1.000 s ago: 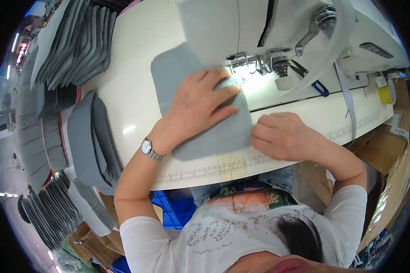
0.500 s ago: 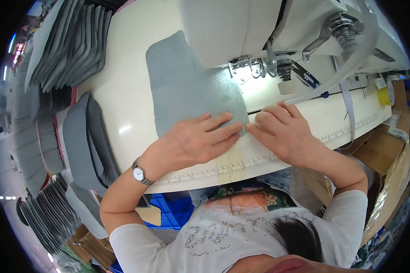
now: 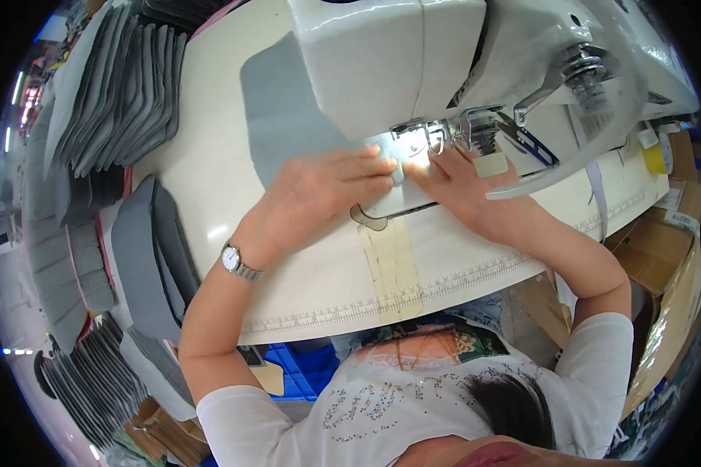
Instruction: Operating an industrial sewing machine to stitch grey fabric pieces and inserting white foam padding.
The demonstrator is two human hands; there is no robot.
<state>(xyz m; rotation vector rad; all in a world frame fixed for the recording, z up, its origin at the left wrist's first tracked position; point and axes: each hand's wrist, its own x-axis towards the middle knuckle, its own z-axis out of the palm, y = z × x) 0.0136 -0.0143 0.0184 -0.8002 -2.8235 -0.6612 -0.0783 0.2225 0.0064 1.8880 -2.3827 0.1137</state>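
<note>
A smooth grey fabric panel (image 3: pixel 280 109) lies on the white sewing table, its right end close to the needle area of a white sewing machine (image 3: pixel 366 70). My left hand (image 3: pixel 315 187) rests flat on the panel's near part, fingers stretched toward the lit metal presser foot (image 3: pixel 432 134). On the other side, my right hand (image 3: pixel 467 183) has its thumb at the panel's right edge. The fingers of that hand are bent beside the foot and partly hidden behind machine parts; they appear to pinch the edge. A watch is on my left wrist.
Stacked grey panels (image 3: pixel 125 93) stand at the far left, with folded grey pieces (image 3: pixel 152 249) nearer. Blue-handled thread snips (image 3: pixel 530 144) lie right of the needle. A clear tube (image 3: pixel 584 171) curves above my right wrist. A printed ruler (image 3: pixel 327 315) runs along the near edge.
Both hands have moved away from me, to the machine, and the grey panel has slid forward with them. The near table surface and a small curved metal plate are now uncovered.
</note>
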